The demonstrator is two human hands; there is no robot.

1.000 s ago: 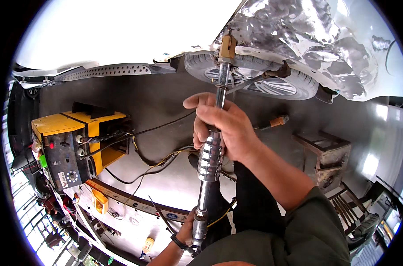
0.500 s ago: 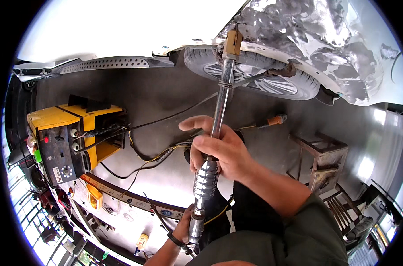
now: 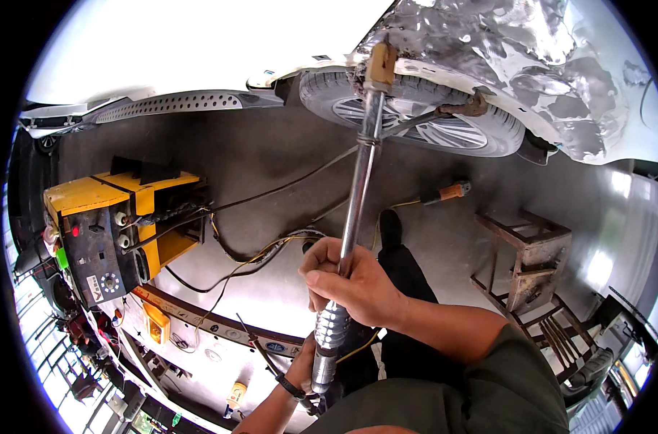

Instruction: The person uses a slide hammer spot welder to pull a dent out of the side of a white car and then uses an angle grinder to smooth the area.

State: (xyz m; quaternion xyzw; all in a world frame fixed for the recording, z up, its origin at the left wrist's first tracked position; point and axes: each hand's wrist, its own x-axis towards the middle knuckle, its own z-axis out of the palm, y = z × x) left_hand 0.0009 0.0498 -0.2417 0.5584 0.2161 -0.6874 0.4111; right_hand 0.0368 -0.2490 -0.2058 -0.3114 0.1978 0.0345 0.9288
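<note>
A long metal slide-hammer rod [image 3: 361, 166] reaches from my hands up to a bare, sanded patch on the white car body [image 3: 502, 43] above the rear wheel [image 3: 423, 119]. Its brass-coloured tip [image 3: 380, 64] touches the panel edge. My right hand [image 3: 354, 286] is wrapped around the sliding weight low on the rod. My left hand [image 3: 303, 372] grips the ribbed handle end [image 3: 327, 347] below it, partly hidden by my right arm and sleeve.
A yellow and black welding machine [image 3: 115, 224] stands at the left with cables [image 3: 256, 249] trailing across the grey floor. An orange-handled tool [image 3: 444, 194] lies near the wheel. A rusty metal stand [image 3: 528, 253] sits at the right. My dark shoe [image 3: 390, 224] is on the floor.
My right hand has slid down the rod toward the handle, away from the car panel. The view has shifted slightly, the rod tip staying at the panel.
</note>
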